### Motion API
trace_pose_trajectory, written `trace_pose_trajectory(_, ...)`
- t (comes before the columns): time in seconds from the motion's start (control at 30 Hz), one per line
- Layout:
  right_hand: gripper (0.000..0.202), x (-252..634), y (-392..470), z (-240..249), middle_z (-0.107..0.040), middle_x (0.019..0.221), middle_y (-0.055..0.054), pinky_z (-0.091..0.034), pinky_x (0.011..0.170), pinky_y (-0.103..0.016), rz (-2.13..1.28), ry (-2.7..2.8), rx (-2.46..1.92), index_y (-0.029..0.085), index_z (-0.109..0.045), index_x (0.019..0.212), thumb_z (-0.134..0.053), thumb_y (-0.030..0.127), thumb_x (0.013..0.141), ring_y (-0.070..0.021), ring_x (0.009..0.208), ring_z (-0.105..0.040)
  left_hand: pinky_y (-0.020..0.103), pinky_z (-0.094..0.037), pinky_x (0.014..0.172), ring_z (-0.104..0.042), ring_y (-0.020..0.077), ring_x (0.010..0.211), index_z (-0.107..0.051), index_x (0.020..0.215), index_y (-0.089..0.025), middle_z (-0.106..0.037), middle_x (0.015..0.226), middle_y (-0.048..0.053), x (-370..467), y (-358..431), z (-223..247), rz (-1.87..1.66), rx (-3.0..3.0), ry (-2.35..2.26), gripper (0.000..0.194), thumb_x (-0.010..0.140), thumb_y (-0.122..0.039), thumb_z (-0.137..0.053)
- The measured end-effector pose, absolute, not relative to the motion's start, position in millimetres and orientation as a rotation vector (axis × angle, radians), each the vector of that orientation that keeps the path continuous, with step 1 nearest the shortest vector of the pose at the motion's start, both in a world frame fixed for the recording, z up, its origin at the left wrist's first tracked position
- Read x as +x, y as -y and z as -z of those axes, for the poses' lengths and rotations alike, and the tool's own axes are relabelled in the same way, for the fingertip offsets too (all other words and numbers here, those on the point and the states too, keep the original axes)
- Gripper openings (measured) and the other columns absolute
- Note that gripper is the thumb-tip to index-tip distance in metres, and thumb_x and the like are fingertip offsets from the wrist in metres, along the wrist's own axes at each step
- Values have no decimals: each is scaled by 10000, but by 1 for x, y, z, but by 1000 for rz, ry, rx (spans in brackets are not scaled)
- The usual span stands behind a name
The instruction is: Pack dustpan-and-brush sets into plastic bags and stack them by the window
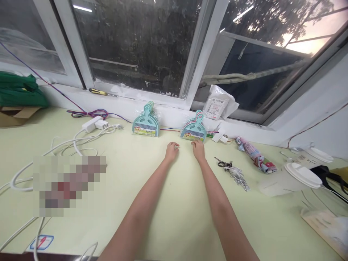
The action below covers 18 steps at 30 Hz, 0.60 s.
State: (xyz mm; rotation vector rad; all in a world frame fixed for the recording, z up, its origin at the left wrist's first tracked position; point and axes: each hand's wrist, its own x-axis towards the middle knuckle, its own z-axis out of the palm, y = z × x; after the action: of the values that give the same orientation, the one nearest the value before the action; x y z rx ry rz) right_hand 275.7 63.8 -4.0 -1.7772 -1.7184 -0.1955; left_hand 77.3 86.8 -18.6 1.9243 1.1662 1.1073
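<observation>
1. Head view, hands: the left hand [172,151] and the right hand [198,149] reach forward over the pale yellow-green counter [116,181], apart from each other. Their fingers bend loosely, and nothing shows in the grasp of either.
2. Head view, dustpan sets: the left dustpan set [146,121] and the right dustpan set [194,127] stand at the back of the counter, well apart, each in clear wrap with turquoise handles layered one behind another. Dark bristles and a colourful label show on both fronts.
3. Head view, nearness: the right hand is just in front of the right dustpan set; whether the fingertips touch its lower edge cannot be told. The left hand is in front of the gap between the two sets, short of both.
4. Head view, back edge: a yellow-and-black screwdriver [98,92] lies on the ledge under the window. A white packet [217,102] leans there behind the right dustpan set.
5. Head view, left side: a white cable [24,166] loops across the counter, near white plugs [95,124] and a bundled purple cord [88,113]. A green bag [21,88] sits on a cardboard box [20,116] in the corner. A pixelated patch hides one area.
6. Head view, right side: a bunch with a silver tassel [237,174] lies near the right forearm. Beyond it are a rolled patterned bundle [255,155] and a white-lidded container [293,179] lying on its side or tilted; which cannot be told.
</observation>
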Motion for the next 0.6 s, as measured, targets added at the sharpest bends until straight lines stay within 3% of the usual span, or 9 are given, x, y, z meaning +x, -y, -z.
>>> trace_pose_trajectory(0.13, 321, 243, -15, 3, -648, 1051, -101, -376, 943, -378, 101, 1865, -1777, 184, -668, 988, -385, 100, 860, -234, 1068, -538, 396, -400, 1015, -530, 234, 1109, -657, 923, -185, -575, 1053, 95, 77, -77, 15, -1151, 1878, -1150, 295, 742, -28, -486)
trace_pose_trajectory(0.3, 411, 210, 40, 10, -566, 1304, -111, -362, 1040, -396, -43, 1881, -1789, 179, -590, 1206, -342, 131, 882, -216, 1229, -488, 368, -403, 1006, -520, 220, 1115, -629, 956, -188, -552, 1087, 96, 53, -73, 5, -1355, 1687, -1282, 332, 737, -10, -455)
trace_pose_trajectory(0.5, 421, 171, 92, 22, -467, 1440, -79, -193, 1139, -556, -151, 1844, -1782, 252, -547, 1268, -340, 200, 904, -235, 1384, -348, 416, -285, 1079, -396, 273, 1244, -478, 1157, -129, -454, 1274, 170, -59, -128, -38, -1601, 1502, -1761, 441, 731, -34, -544)
trace_pose_trajectory(0.6, 393, 158, 102, 19, -481, 1424, -78, -175, 1137, -578, -165, 1837, -1776, 277, -560, 1244, -363, 234, 906, -237, 1369, -370, 393, -323, 1032, -440, 278, 1205, -429, 1172, -98, -489, 1237, 190, -110, -156, -61, -1479, 1513, -1846, 530, 698, -111, -664)
